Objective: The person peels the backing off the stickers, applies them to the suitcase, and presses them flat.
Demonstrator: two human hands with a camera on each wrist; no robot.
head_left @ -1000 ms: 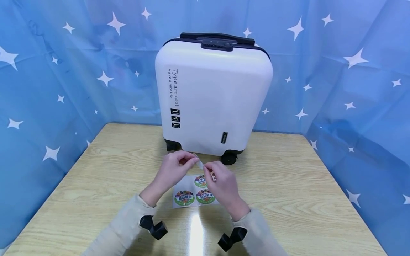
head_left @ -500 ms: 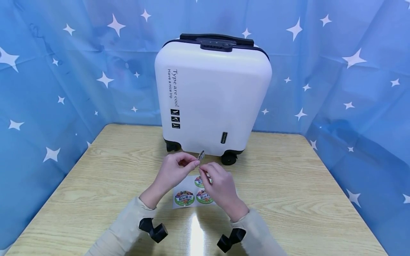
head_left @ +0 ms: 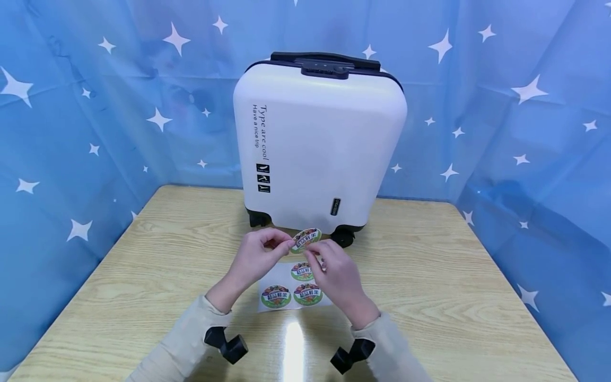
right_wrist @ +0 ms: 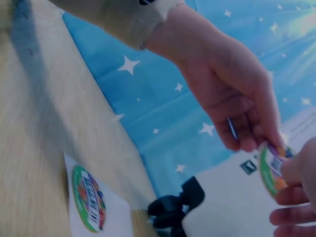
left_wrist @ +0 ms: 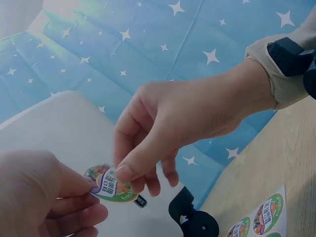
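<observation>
An oval fruit-label sticker (head_left: 306, 240) is held up just in front of the white suitcase (head_left: 317, 143). My left hand (head_left: 260, 255) pinches its left edge between thumb and fingertips. At the opposite edge, the thumb and forefinger of my right hand (head_left: 337, 273) also pinch it. The left wrist view shows the printed face of the sticker (left_wrist: 109, 185) stretched between both hands. Below them, a white sticker sheet (head_left: 275, 274) lies flat on the table, with several of the same oval stickers on it. My right hand covers part of that sheet.
The suitcase stands upright at the back of the wooden table (head_left: 429, 276), with a black handle (head_left: 329, 57) on top and a black wheel (head_left: 342, 236) near my right hand. A blue star-patterned curtain (head_left: 477, 122) surrounds the table.
The sticker was edge-on between my fingers and has turned so its printed face shows. My right hand shifted slightly, then came back to the sticker's right edge. My left hand stays nearly still.
</observation>
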